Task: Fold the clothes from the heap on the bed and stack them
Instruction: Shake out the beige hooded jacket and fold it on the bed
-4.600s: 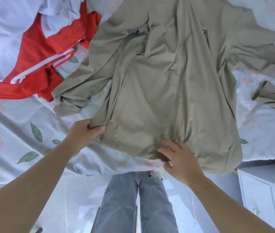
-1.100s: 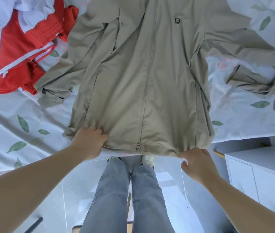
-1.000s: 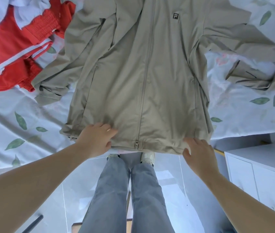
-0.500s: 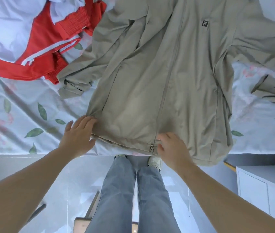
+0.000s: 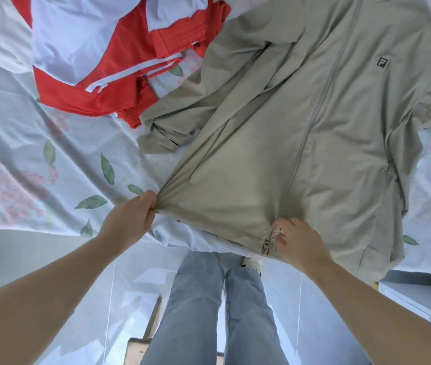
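Half a second back my feed showed the left hand (image 5: 130, 219) lying flat, fingers straight, at the hem corner of the jacket (image 5: 301, 127). Now its fingers and thumb pinch that corner, at about 8 o'clock of the front panel, and creases fan from the pinch toward 2 o'clock. The right hand (image 5: 301, 246) has left the far hem corner at 4 o'clock (where it sat a second ago) and now bunches the hem at 6 o'clock, right beside the zipper pull (image 5: 266, 245). The front, rumpled several seconds ago with the logo (image 5: 381, 62) hidden, lies flatter, the logo showing toward 1 o'clock.
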`<act>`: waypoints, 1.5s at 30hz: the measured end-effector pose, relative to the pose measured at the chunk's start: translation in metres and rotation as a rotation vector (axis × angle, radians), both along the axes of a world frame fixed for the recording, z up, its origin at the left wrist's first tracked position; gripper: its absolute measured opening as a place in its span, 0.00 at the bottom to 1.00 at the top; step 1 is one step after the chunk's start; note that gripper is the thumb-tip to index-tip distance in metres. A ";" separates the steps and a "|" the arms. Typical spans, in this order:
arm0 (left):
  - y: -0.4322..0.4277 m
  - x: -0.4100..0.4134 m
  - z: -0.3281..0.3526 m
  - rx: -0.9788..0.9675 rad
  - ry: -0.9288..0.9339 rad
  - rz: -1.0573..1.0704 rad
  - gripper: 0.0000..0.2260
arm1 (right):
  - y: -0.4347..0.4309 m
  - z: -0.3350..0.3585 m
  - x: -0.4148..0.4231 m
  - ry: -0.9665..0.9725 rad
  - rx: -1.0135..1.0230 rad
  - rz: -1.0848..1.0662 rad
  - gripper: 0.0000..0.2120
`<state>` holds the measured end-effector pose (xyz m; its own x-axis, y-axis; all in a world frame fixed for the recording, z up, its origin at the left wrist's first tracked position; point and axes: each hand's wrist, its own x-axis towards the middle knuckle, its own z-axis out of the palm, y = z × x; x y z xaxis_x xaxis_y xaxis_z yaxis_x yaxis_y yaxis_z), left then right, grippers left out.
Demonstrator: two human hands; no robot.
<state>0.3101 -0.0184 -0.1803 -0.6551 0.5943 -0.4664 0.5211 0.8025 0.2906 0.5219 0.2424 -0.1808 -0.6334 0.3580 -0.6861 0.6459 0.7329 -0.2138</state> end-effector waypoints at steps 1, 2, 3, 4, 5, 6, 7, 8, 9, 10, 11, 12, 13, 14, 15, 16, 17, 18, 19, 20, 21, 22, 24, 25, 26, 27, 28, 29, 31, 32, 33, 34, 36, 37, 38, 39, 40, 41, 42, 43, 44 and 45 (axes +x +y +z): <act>0.002 -0.003 -0.002 -0.071 -0.016 -0.005 0.05 | 0.000 0.001 -0.002 -0.021 0.014 0.012 0.16; 0.005 -0.008 -0.003 -0.138 -0.037 -0.011 0.04 | 0.000 0.001 -0.005 -0.039 0.026 0.019 0.16; 0.009 -0.013 -0.005 -0.184 -0.066 -0.006 0.04 | 0.000 0.002 -0.008 -0.051 0.038 0.018 0.16; 0.013 -0.018 -0.007 -0.205 -0.115 0.016 0.05 | 0.001 0.001 -0.012 -0.056 0.048 0.010 0.16; 0.018 -0.021 -0.009 -0.199 -0.185 0.064 0.07 | 0.001 0.001 -0.017 -0.056 0.055 -0.002 0.16; 0.023 -0.021 -0.012 -0.139 -0.277 0.161 0.10 | 0.000 0.001 -0.021 -0.056 0.061 -0.013 0.15; 0.028 -0.020 -0.013 -0.031 -0.373 0.297 0.13 | -0.001 0.001 -0.025 -0.057 0.065 -0.020 0.15; 0.033 -0.018 -0.013 0.093 -0.437 0.440 0.16 | -0.003 0.001 -0.028 -0.061 0.068 -0.024 0.14; 0.036 -0.016 -0.015 0.184 -0.440 0.533 0.18 | -0.004 0.001 -0.031 -0.066 0.067 -0.028 0.14; 0.038 -0.015 -0.016 0.204 -0.399 0.537 0.18 | -0.006 0.001 -0.033 -0.070 0.064 -0.034 0.14; 0.038 -0.015 -0.018 0.149 -0.328 0.456 0.15 | -0.006 0.001 -0.035 -0.070 0.060 -0.044 0.14; 0.038 -0.017 -0.019 0.052 -0.259 0.351 0.10 | -0.006 0.001 -0.037 -0.069 0.055 -0.055 0.14; 0.036 -0.019 -0.020 -0.048 -0.210 0.267 0.07 | -0.005 0.001 -0.039 -0.067 0.050 -0.064 0.15; 0.035 -0.022 -0.019 -0.124 -0.195 0.218 0.05 | -0.003 0.001 -0.041 -0.065 0.046 -0.068 0.15; 0.035 -0.025 -0.018 -0.192 -0.206 0.198 0.05 | 0.000 0.001 -0.044 -0.062 0.044 -0.067 0.15; 0.035 -0.028 -0.017 -0.255 -0.232 0.195 0.05 | 0.004 0.002 -0.046 -0.061 0.042 -0.069 0.16; 0.037 -0.030 -0.015 -0.297 -0.259 0.204 0.06 | 0.008 0.002 -0.048 -0.059 0.038 -0.075 0.16; 0.041 -0.033 -0.013 -0.309 -0.286 0.234 0.07 | 0.014 0.003 -0.051 -0.054 0.034 -0.090 0.16; 0.048 -0.036 -0.010 -0.293 -0.302 0.285 0.10 | 0.022 0.003 -0.055 -0.044 0.033 -0.112 0.16; 0.057 -0.039 -0.007 -0.252 -0.290 0.342 0.13 | 0.031 0.003 -0.059 -0.026 0.034 -0.136 0.16; 0.068 -0.041 -0.005 -0.193 -0.253 0.392 0.15 | 0.041 0.002 -0.064 -0.003 0.037 -0.157 0.16; 0.081 -0.043 -0.004 -0.120 -0.213 0.426 0.16 | 0.052 0.001 -0.070 0.024 0.040 -0.171 0.16; 0.113 -0.050 -0.001 0.043 -0.163 0.451 0.17 | 0.076 0.001 -0.084 0.082 0.046 -0.192 0.17; 0.132 -0.055 0.000 0.102 -0.152 0.451 0.17 | 0.089 0.001 -0.091 0.105 0.042 -0.211 0.17; 0.150 -0.060 0.001 0.141 -0.147 0.456 0.16 | 0.101 0.002 -0.099 0.125 0.029 -0.234 0.17; 0.168 -0.066 0.002 0.163 -0.152 0.475 0.15 | 0.114 0.003 -0.106 0.147 0.011 -0.252 0.18; 0.186 -0.073 0.003 0.175 -0.161 0.504 0.15 | 0.126 0.004 -0.113 0.173 -0.006 -0.259 0.18; 0.203 -0.080 0.003 0.187 -0.165 0.532 0.16 | 0.138 0.004 -0.121 0.201 -0.018 -0.257 0.19; 0.228 -0.094 0.001 0.214 -0.108 0.562 0.18 | 0.160 0.004 -0.134 0.248 -0.035 -0.252 0.19; 0.236 -0.101 -0.002 0.211 -0.031 0.557 0.19 | 0.169 0.004 -0.141 0.268 -0.041 -0.256 0.19; 0.242 -0.108 -0.004 0.189 0.044 0.556 0.21 | 0.176 0.003 -0.146 0.285 -0.047 -0.267 0.19; 0.245 -0.115 -0.007 0.164 0.084 0.575 0.24 | 0.182 0.001 -0.151 0.296 -0.056 -0.282 0.20; 0.249 -0.127 -0.016 0.133 0.024 0.652 0.31 | 0.189 -0.004 -0.160 0.301 -0.088 -0.309 0.20; 0.251 -0.132 -0.020 0.136 -0.058 0.698 0.34 | 0.190 -0.006 -0.165 0.299 -0.102 -0.312 0.20; 0.253 -0.137 -0.023 0.166 -0.163 0.753 0.36 | 0.190 -0.009 -0.169 0.298 -0.115 -0.316 0.20; 0.256 -0.140 -0.025 0.215 -0.264 0.810 0.37 | 0.189 -0.011 -0.173 0.296 -0.130 -0.328 0.20; 0.259 -0.143 -0.026 0.257 -0.326 0.860 0.36 | 0.188 -0.012 -0.178 0.292 -0.145 -0.345 0.20; 0.262 -0.145 -0.026 0.279 -0.353 0.903 0.35 | 0.187 -0.013 -0.181 0.287 -0.154 -0.359 0.20; 0.266 -0.146 -0.024 0.290 -0.374 0.941 0.34 | 0.185 -0.013 -0.185 0.280 -0.160 -0.369 0.20; 0.270 -0.147 -0.024 0.293 -0.403 0.958 0.32 | 0.184 -0.014 -0.189 0.274 -0.168 -0.380 0.20; 0.273 -0.148 -0.024 0.285 -0.437 0.946 0.29 | 0.183 -0.015 -0.193 0.267 -0.179 -0.391 0.19; 0.276 -0.148 -0.025 0.276 -0.479 0.917 0.26 | 0.181 -0.016 -0.197 0.262 -0.190 -0.405 0.19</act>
